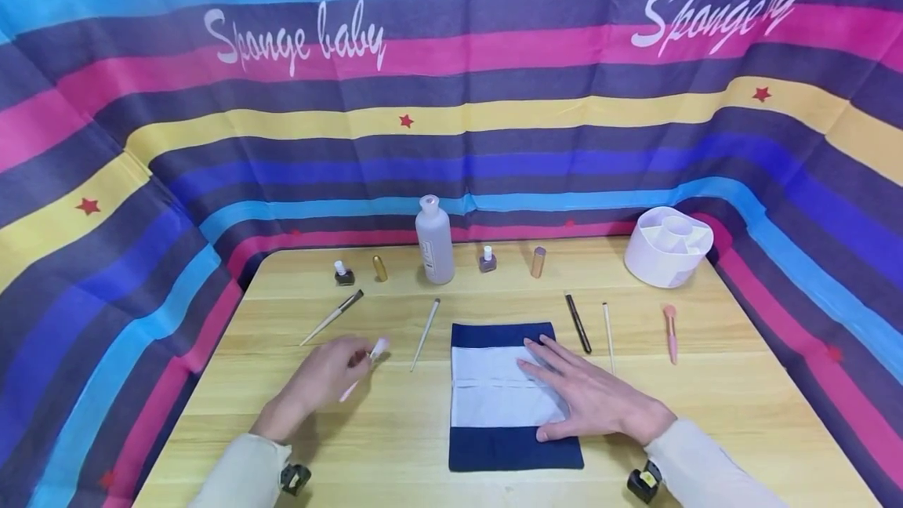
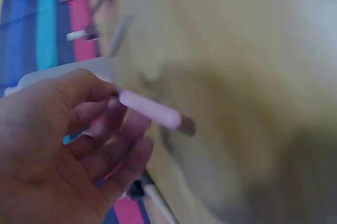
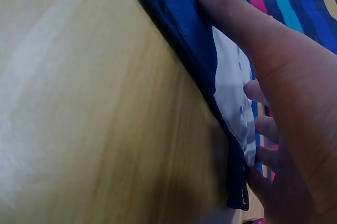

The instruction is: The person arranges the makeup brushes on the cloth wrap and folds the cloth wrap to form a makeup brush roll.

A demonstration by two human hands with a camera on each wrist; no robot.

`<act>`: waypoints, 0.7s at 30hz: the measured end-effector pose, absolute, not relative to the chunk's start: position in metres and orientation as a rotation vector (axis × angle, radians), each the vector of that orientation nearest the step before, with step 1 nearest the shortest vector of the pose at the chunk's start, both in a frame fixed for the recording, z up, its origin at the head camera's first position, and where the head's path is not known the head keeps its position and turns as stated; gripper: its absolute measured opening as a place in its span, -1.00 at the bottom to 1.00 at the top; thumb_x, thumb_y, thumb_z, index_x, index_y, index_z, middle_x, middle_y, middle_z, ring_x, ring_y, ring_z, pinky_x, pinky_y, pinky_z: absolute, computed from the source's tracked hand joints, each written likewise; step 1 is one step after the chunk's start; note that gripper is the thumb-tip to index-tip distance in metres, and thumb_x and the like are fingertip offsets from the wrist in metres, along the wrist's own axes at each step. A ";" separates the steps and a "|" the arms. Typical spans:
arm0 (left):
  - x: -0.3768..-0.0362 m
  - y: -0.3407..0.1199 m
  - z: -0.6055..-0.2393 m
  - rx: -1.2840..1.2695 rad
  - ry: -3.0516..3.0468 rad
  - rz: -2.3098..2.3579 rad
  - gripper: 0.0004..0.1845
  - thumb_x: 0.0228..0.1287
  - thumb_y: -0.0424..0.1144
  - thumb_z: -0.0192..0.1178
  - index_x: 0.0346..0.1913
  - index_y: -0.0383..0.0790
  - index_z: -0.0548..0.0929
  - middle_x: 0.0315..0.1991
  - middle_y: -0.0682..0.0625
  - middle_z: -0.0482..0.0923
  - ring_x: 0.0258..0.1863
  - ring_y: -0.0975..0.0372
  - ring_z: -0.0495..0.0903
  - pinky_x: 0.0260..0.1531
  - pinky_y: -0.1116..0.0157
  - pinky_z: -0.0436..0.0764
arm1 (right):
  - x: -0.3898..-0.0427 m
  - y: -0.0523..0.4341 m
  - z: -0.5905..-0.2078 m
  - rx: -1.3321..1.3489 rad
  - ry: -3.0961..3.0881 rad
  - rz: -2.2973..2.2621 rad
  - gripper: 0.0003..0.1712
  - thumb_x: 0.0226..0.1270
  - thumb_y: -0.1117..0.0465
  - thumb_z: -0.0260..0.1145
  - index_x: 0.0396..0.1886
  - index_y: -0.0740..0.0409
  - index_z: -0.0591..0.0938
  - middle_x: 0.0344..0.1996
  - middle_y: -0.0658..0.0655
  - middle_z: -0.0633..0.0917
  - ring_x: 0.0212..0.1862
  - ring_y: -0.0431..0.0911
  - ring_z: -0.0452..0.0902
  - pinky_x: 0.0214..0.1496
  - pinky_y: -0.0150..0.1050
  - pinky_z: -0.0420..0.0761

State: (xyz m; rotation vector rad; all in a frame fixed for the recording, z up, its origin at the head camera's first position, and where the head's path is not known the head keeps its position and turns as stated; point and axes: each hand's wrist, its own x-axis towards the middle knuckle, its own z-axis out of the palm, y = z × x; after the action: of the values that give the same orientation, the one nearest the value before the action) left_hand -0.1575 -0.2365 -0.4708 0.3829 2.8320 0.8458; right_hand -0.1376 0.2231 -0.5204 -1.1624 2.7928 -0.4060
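My left hand (image 1: 328, 373) pinches a makeup brush with a pink handle (image 2: 150, 109) between thumb and fingers, over the table left of centre. Its pale pink bristles (image 1: 379, 348) point away and to the right. On the table's middle lies a flat navy fabric piece (image 1: 515, 449) with a white band (image 3: 229, 66) across it and a seam along that band. My right hand (image 1: 600, 390) rests on its right side with fingers spread; the thumb (image 3: 231, 10) touches the near navy strip. A slim white-handled brush (image 1: 426, 334) lies between the left hand and the fabric.
One brush (image 1: 331, 318) lies at left; a black one (image 1: 578, 324), a thin white one (image 1: 608, 335) and a pink one (image 1: 672, 335) lie at right. Behind stand a bottle (image 1: 435, 245), nail polish bottles (image 1: 487, 260), lipstick-like tubes (image 1: 538, 263) and a white organizer (image 1: 666, 253).
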 end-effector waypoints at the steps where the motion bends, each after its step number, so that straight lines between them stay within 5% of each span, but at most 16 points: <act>1: -0.162 -0.232 -0.468 0.370 2.792 0.928 -0.76 0.56 -0.26 0.29 0.18 -0.17 0.77 -0.31 0.08 0.71 -0.47 0.31 0.61 -0.36 0.30 0.64 | -0.137 0.223 -0.520 -1.163 2.793 -0.404 0.22 0.31 -0.65 0.28 0.73 -0.02 0.34 0.75 0.24 0.20 0.73 0.34 0.10 0.57 0.33 0.44; 9: -0.201 -0.163 -0.470 0.242 2.367 1.547 -0.56 0.57 -0.23 0.32 0.41 -0.21 0.61 0.04 -0.10 0.75 -0.07 0.09 0.78 0.10 0.01 0.80 | -0.137 0.223 -0.521 -1.156 2.796 -0.381 0.21 0.31 -0.67 0.26 0.73 -0.04 0.34 0.76 0.23 0.20 0.73 0.33 0.10 0.58 0.31 0.44; 21: -0.222 -0.073 -0.497 0.380 2.336 1.541 -0.51 0.58 -0.31 0.30 0.48 -0.06 0.53 -0.04 -0.13 0.74 -0.26 0.17 0.85 -0.15 0.19 0.86 | -0.140 0.220 -0.518 -1.142 2.773 -0.387 0.21 0.30 -0.66 0.29 0.72 -0.03 0.36 0.75 0.23 0.20 0.73 0.32 0.10 0.56 0.31 0.46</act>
State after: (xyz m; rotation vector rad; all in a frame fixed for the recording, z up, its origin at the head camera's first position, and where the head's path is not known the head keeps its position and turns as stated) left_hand -0.2222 -0.0725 -0.4975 0.3804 2.3357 1.5412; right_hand -0.1397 0.2199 -0.5180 -1.1416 2.7727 -0.3869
